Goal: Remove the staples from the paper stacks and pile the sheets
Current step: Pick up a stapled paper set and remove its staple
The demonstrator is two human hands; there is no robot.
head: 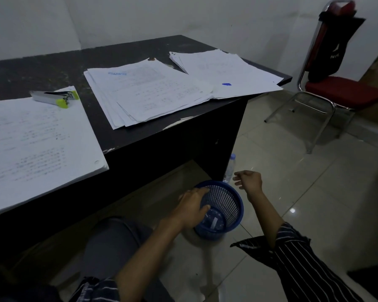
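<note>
Paper stacks (148, 92) on desk (52, 68), hands low at blue basket (231, 199).
Left hand (190, 205) grips its rim, right hand (248, 180) is loose, empty; stacks lie up-left, nearer the left.

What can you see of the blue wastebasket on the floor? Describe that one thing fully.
The blue wastebasket is a small round bin of what looks like plastic mesh, with a solid rim. It stands upright on the tiled floor beside the dark desk. The left hand grips its near rim, thumb inside; the right hand hovers beyond the far rim, not touching. Something clear and a white strip lie at its bottom.
</note>
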